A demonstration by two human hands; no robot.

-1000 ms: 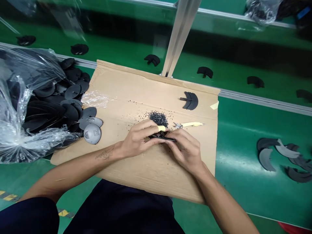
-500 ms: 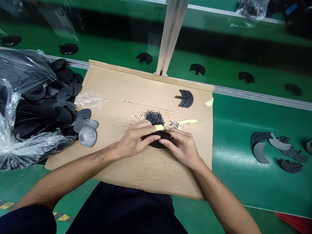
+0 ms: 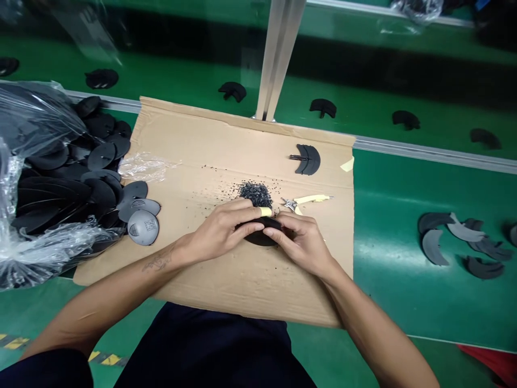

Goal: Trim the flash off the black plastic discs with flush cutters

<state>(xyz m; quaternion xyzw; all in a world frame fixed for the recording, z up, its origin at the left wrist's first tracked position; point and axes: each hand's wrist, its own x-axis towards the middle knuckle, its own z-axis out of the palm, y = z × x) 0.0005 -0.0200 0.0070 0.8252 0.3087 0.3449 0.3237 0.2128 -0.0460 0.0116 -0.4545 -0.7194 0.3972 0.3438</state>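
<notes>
Both hands meet over the middle of a cardboard sheet (image 3: 226,156). My left hand (image 3: 224,229) and my right hand (image 3: 302,242) are closed on the two ends of one black oval plastic part (image 3: 260,237), held just above the cardboard. A yellow band wraps one left fingertip. Right behind the hands lie a small heap of black plastic trimmings (image 3: 254,193) and a pair of small cutters with yellow handles (image 3: 307,201). A black half-round piece (image 3: 307,159) lies alone near the cardboard's far right edge.
A clear plastic bag (image 3: 36,178) spilling several black and grey oval parts sits at the left. Curved grey offcuts (image 3: 456,240) lie on the green bench at the right. Black pieces ride the green belt (image 3: 363,116) behind an aluminium rail. A metal post (image 3: 277,54) rises at the back.
The black part has turned from edge-on a second ago to showing its flat oval face between my hands. The view has shifted slightly; the hands stay in the same place.
</notes>
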